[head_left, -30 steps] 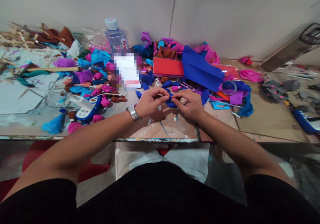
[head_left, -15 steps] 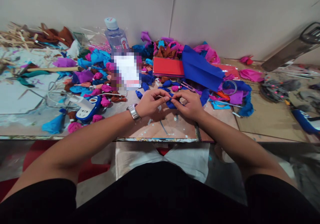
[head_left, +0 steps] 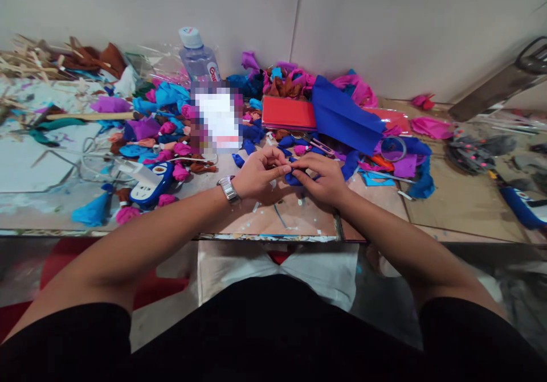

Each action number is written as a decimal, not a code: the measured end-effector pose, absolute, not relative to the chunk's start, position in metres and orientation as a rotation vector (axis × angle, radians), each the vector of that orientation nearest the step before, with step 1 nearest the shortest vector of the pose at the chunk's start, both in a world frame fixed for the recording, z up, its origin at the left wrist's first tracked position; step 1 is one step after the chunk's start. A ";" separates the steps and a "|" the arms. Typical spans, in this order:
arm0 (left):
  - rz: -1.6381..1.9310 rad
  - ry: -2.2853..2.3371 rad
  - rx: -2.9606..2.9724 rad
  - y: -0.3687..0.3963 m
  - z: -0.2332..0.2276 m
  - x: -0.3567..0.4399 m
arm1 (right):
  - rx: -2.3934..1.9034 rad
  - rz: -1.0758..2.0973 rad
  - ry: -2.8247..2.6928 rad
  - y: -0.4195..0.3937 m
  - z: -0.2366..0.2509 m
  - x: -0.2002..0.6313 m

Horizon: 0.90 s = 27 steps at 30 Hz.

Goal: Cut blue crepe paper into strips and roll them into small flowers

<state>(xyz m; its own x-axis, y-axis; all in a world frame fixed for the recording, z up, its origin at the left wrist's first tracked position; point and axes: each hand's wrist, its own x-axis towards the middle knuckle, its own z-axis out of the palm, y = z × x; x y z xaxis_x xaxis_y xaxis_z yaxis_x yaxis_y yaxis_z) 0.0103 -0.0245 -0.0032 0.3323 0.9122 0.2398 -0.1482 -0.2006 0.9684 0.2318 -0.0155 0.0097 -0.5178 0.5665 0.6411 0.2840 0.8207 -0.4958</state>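
My left hand (head_left: 257, 175), with a metal watch (head_left: 229, 189) at its wrist, pinches at a strip of blue crepe paper (head_left: 294, 179). Fingertip to fingertip with it, my right hand (head_left: 320, 178) is closed on the same blue paper, which hangs partly hidden under its fingers. The two hands meet just above the table's front part. Behind them lie small blue and pink twisted paper pieces (head_left: 300, 150) and a pair of pink-handled scissors or snips (head_left: 320, 145).
A red box (head_left: 288, 113) and a large blue paper sheet (head_left: 344, 114) lie behind my hands. Left are a bottle (head_left: 199, 60), many crumpled paper flowers (head_left: 145, 128) and a power strip (head_left: 151, 185). A tape roll (head_left: 392, 149) and cardboard (head_left: 461, 211) are on the right.
My fingers have shifted slightly on the blue paper; the right fingers now reach further over toward the left fingertips. The other things stay where they were.
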 end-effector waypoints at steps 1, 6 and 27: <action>1.147 0.749 1.441 -0.025 -0.003 0.011 | -0.629 0.414 -2.129 -0.015 0.010 0.232; 1.128 0.708 1.468 -0.027 -0.003 0.011 | -0.666 0.411 -2.075 -0.015 0.014 0.232; 1.211 0.846 1.760 -0.030 0.001 0.008 | -0.717 0.376 -2.116 -0.012 0.011 0.235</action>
<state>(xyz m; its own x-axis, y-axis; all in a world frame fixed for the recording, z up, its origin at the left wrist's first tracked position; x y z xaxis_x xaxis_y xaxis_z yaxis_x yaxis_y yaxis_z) 0.0079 -0.0301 0.0008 0.3120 0.8634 0.3966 0.0755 -0.4386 0.8955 0.2346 -0.0117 0.0114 -0.4757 0.6125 0.6313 0.3575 0.7904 -0.4975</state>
